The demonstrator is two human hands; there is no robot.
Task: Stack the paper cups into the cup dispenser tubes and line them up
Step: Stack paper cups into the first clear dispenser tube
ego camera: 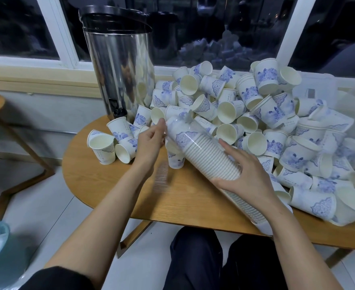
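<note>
Clear tube (178,130) holds a nested cup stack (212,160), lying tilted. Loose blue-and-white paper cups (275,143) are heaped behind it.

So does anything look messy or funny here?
Yes. Loose cups lie in a jumbled heap over the table, tipped every way, some on their sides. Only the tube, held by the left hand and right hand, has a neat stack.

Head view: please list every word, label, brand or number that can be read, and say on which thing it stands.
No text can be read.
White paper cups with blue flower print: small dark marks down the side, too small and blurred to read.
Tall shiny steel urn with black lid: no text visible.
Clear plastic tube of stacked cups: no text visible.
</note>
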